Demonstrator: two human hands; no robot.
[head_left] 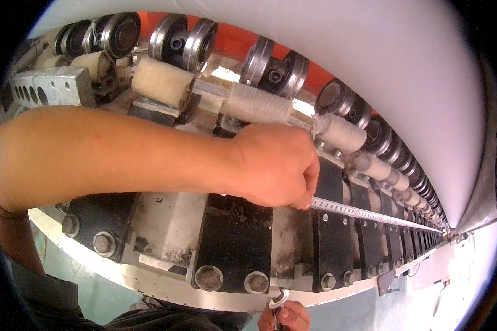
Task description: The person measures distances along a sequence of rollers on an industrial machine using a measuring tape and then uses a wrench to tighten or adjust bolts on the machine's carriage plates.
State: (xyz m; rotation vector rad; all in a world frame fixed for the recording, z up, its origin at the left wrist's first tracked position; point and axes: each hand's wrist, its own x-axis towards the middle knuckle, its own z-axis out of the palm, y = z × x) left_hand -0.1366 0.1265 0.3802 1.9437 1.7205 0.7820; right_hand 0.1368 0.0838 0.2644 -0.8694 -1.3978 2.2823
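My left hand [279,165] reaches across from the left over a row of black metal brackets [334,243]. Its thumb and fingers pinch the near end of a steel measuring tape [364,213]. Pulled straight, the tape runs away to the far right above the brackets; its other end is too small to make out. At the bottom edge, my right hand [292,316] is closed round an open-ended wrench [279,298], jaw upward. The wrench's lower part is hidden by the fingers and the picture's edge.
Fuzzy cream rollers [258,103] and steel wheel pairs [275,69] line the machine's far side. Above them curves a large white sheet [381,60]. Hex bolts [209,277] fix the brackets along a pale rail [298,299]. A drilled metal block [49,88] stands far left.
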